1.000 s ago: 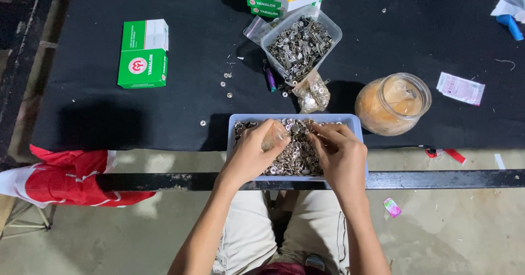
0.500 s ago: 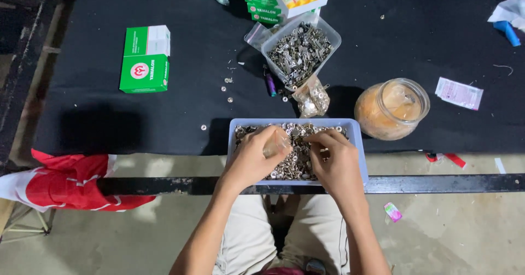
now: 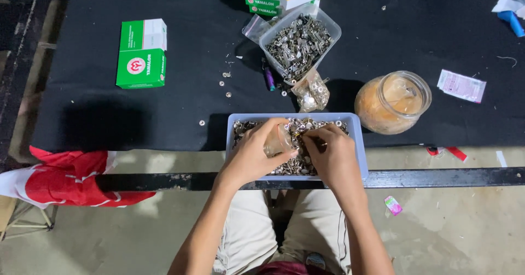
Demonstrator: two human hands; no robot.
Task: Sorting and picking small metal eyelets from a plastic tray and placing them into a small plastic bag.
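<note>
A pale blue rectangular tray (image 3: 357,143) full of small metal pieces rests at the near edge of a black table (image 3: 186,105). Both my hands are over it. My left hand (image 3: 254,154) grips a small clear plastic bag (image 3: 278,141) that catches the light. My right hand (image 3: 332,155) pinches a small metal piece (image 3: 302,137) against the bag's mouth, thumb and fingers closed on it. The fingertips of both hands meet above the middle of the tray.
Behind the tray lie a filled clear bag (image 3: 310,93), a clear tub of metal clips (image 3: 299,39), a glass jar (image 3: 392,102), green boxes (image 3: 141,53) and loose rivets. A red and white cloth (image 3: 65,176) hangs at left. A black bar (image 3: 437,177) runs below.
My hands stay over the tray, drawn slightly closer together. The left hand has lifted the clear bag into plainer view and the right fingers now press at it.
</note>
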